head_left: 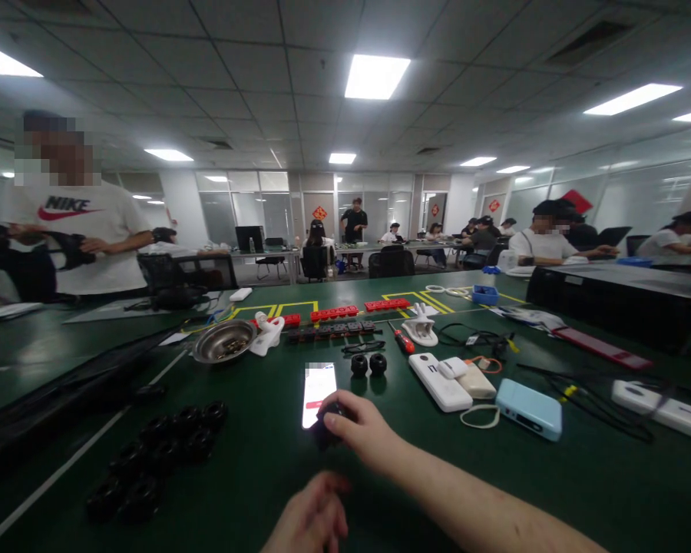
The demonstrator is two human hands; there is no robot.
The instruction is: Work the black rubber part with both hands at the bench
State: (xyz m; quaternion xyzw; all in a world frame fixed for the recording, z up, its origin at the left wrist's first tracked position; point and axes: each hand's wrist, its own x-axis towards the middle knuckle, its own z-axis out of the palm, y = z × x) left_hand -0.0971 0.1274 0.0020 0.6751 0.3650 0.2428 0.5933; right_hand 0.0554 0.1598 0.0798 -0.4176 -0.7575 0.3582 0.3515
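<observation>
My right hand point(360, 426) is closed around a black round part point(328, 436), just over the lower edge of a lit phone point(321, 384) lying on the green table. My left hand point(314, 513) is lower and nearer to me, its fingers loosely curled and apart, with nothing seen in it; it is slightly blurred. Past the phone, two black round parts point(368, 365) stand side by side. To the left lies a group of several similar black round parts point(166, 453) in rough rows. Much of the held part is covered by my fingers.
A metal bowl point(204, 347) of small pieces stands back left, near red strips point(334, 313) and a red screwdriver point(404, 342). Power banks point(441, 384), a light-blue box point(528, 411) and black cables point(604, 411) lie right. A person in a white shirt point(86, 246) stands far left.
</observation>
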